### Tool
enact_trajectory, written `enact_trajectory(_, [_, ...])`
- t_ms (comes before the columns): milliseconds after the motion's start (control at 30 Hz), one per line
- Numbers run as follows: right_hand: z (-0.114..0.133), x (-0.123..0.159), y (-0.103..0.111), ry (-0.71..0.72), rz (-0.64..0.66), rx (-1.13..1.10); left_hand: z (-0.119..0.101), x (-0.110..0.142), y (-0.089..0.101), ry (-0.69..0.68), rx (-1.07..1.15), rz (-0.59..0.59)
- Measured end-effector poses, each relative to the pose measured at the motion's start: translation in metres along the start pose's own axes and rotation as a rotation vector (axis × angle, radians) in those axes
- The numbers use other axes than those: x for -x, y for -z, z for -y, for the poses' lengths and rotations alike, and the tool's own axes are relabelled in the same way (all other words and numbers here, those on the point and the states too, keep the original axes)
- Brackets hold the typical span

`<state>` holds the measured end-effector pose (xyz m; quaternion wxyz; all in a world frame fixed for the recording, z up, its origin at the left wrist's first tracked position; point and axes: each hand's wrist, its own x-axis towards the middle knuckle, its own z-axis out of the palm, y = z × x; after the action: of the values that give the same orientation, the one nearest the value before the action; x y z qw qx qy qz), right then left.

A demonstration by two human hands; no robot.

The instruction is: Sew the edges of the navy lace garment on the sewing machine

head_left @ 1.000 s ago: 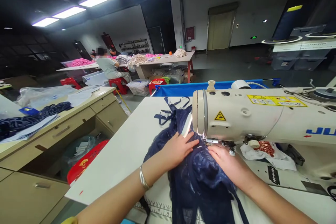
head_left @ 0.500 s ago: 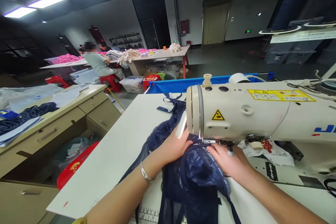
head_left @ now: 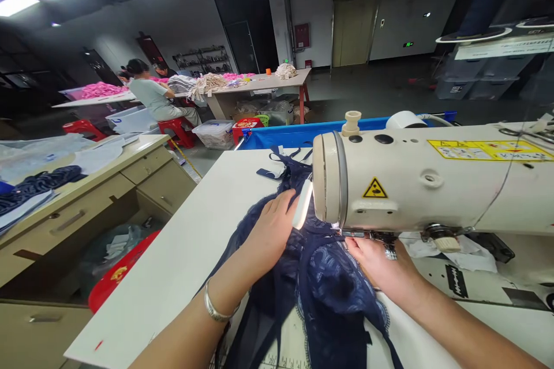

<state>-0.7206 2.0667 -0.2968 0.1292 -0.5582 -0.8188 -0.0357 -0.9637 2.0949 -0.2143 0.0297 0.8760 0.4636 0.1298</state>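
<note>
A navy lace bra [head_left: 333, 277] lies bunched under the sewing machine head [head_left: 372, 179], its straps trailing over the table. My left hand [head_left: 270, 230] rests on the dark fabric left of the machine head, fingers stretched forward and holding nothing I can see. A white lever [head_left: 303, 204] hides some fingertips. Close by the presser foot [head_left: 341, 232], my right hand [head_left: 378, 262] has thumb and fingers closed on the edge of the bra cup. Part of that hand is behind the metal parts under the head.
A ruler strip [head_left: 281, 360] shows on the white table [head_left: 173, 265] near me. Beyond its far edge hangs a blue cloth bin [head_left: 281, 137]. A desk with drawers [head_left: 99, 207] stands to the left. People sit at a far table [head_left: 268, 82] with piled fabric.
My left hand has drawn away from the presser foot, moving left and slightly forward, with its fingers straightened on the fabric. My right hand stays at the cup edge. The view has shifted slightly.
</note>
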Motion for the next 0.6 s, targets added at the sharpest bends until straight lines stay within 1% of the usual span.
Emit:
enact_trajectory(67, [-0.002,0.001,-0.005,0.024,0.011,0.027,-0.011,0.002,-0.001,-0.034,0.061,0.074])
enact_trajectory(167, [-0.001,0.000,-0.005,0.056,0.023,0.079,-0.022,0.005,-0.012,-0.155,0.169,0.174])
enact_trajectory(267, [0.003,-0.003,0.011,0.071,0.058,0.127,-0.022,0.005,-0.026,-0.203,0.174,0.173])
enact_trajectory(367, [0.006,-0.004,0.025,0.100,0.119,0.201,-0.016,0.002,-0.033,-0.233,0.151,0.182])
enact_trajectory(433, [0.006,-0.004,0.027,0.121,0.132,0.208,-0.013,0.000,-0.033,-0.251,0.135,0.195])
enact_trajectory(600, [0.006,-0.004,0.026,0.108,0.122,0.148,-0.015,-0.005,-0.030,-0.277,0.090,0.186])
